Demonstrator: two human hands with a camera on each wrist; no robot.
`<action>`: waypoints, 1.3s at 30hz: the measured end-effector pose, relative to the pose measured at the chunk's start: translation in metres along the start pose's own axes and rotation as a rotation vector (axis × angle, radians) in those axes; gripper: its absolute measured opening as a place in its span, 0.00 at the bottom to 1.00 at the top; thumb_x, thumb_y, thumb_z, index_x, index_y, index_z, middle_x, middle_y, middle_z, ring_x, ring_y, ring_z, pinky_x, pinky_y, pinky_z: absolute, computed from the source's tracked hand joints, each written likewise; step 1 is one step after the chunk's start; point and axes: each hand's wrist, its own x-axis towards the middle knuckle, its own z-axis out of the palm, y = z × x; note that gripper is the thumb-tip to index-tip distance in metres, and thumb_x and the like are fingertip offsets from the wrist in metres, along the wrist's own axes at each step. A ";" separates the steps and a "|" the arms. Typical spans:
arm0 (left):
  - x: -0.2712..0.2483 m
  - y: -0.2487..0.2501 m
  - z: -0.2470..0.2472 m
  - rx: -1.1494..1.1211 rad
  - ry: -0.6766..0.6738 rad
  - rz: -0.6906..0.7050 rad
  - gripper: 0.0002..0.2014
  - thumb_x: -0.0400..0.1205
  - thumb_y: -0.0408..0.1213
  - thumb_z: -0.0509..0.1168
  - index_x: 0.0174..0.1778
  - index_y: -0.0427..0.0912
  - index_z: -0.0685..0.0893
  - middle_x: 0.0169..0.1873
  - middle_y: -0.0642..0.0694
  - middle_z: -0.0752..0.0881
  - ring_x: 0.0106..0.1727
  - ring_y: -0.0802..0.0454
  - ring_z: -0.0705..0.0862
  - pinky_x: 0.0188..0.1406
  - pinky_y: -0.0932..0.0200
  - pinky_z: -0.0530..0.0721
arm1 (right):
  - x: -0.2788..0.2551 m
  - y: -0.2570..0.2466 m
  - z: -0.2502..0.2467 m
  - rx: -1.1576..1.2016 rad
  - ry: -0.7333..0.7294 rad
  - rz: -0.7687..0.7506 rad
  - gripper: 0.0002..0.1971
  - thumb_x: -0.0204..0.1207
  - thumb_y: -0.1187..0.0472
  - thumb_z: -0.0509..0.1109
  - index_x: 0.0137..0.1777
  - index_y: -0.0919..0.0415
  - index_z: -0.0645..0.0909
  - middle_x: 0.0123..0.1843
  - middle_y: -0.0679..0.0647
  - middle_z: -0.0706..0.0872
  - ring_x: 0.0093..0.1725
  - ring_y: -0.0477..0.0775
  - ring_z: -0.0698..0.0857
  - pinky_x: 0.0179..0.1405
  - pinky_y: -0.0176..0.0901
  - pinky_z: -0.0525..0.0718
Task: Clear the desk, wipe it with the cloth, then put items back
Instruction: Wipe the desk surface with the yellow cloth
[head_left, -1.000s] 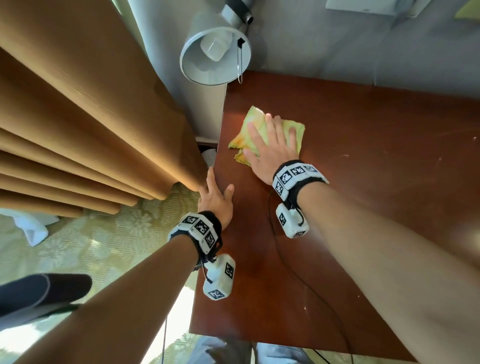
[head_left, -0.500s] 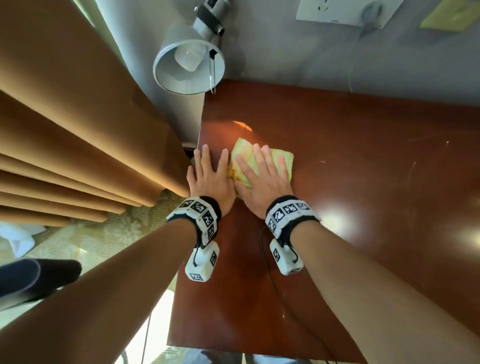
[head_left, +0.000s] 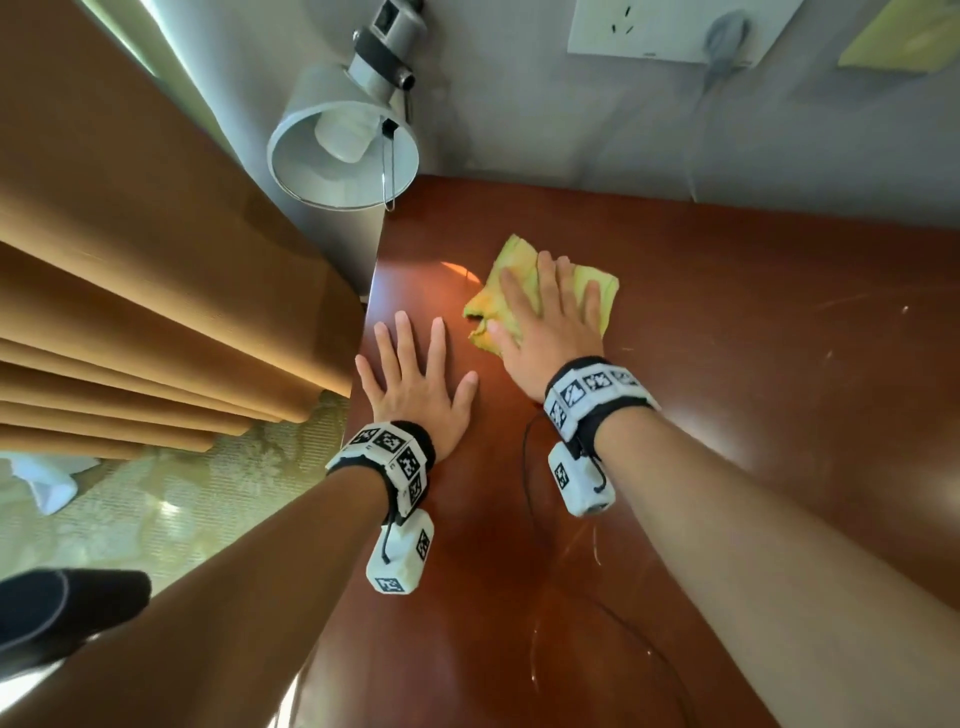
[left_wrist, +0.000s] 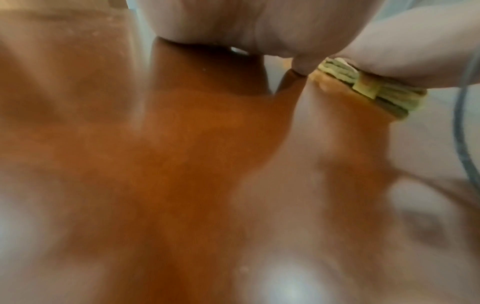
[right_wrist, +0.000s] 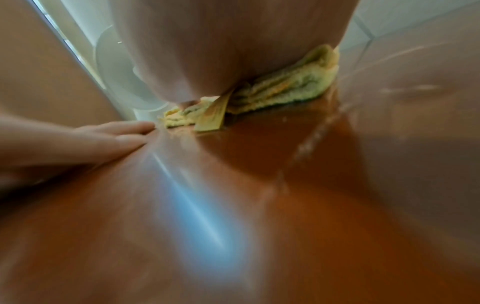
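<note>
A folded yellow-green cloth (head_left: 506, 283) lies on the red-brown desk (head_left: 727, 364) near its far left corner. My right hand (head_left: 545, 322) lies flat on the cloth with straight, spread fingers and presses it down. In the right wrist view the cloth (right_wrist: 285, 90) bunches under the palm. My left hand (head_left: 410, 374) rests flat on the bare desk by the left edge, just left of the cloth, fingers spread. The left wrist view shows the cloth (left_wrist: 374, 92) under the other hand.
A white lamp (head_left: 345, 145) hangs over the desk's far left corner. Tan curtains (head_left: 130, 286) fall along the left edge. A wall socket (head_left: 670, 26) with a plug and cable sits on the back wall. A thin black cable (head_left: 530, 499) crosses the desk.
My right hand has pushed the cloth away from me and to the right, apart from the left hand. The left hand has stayed flat at the desk's left edge.
</note>
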 end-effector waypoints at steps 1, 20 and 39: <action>-0.001 0.000 0.000 -0.001 -0.003 0.000 0.36 0.86 0.63 0.42 0.87 0.54 0.38 0.85 0.43 0.32 0.84 0.41 0.29 0.80 0.32 0.33 | -0.011 -0.001 0.005 -0.009 0.014 -0.019 0.33 0.86 0.37 0.46 0.88 0.44 0.45 0.90 0.61 0.40 0.88 0.65 0.39 0.84 0.70 0.39; -0.002 0.001 0.001 0.018 -0.013 0.007 0.36 0.87 0.62 0.41 0.87 0.51 0.36 0.85 0.39 0.32 0.84 0.38 0.30 0.80 0.32 0.33 | 0.075 0.025 -0.024 -0.037 -0.031 0.050 0.33 0.84 0.33 0.43 0.88 0.38 0.42 0.90 0.56 0.37 0.88 0.60 0.36 0.83 0.69 0.36; -0.002 0.000 -0.003 -0.002 -0.042 0.024 0.37 0.86 0.62 0.39 0.86 0.51 0.33 0.84 0.40 0.29 0.84 0.38 0.28 0.81 0.31 0.34 | -0.001 0.018 -0.009 -0.134 -0.185 -0.119 0.35 0.83 0.31 0.44 0.86 0.36 0.38 0.89 0.55 0.32 0.87 0.58 0.31 0.84 0.66 0.34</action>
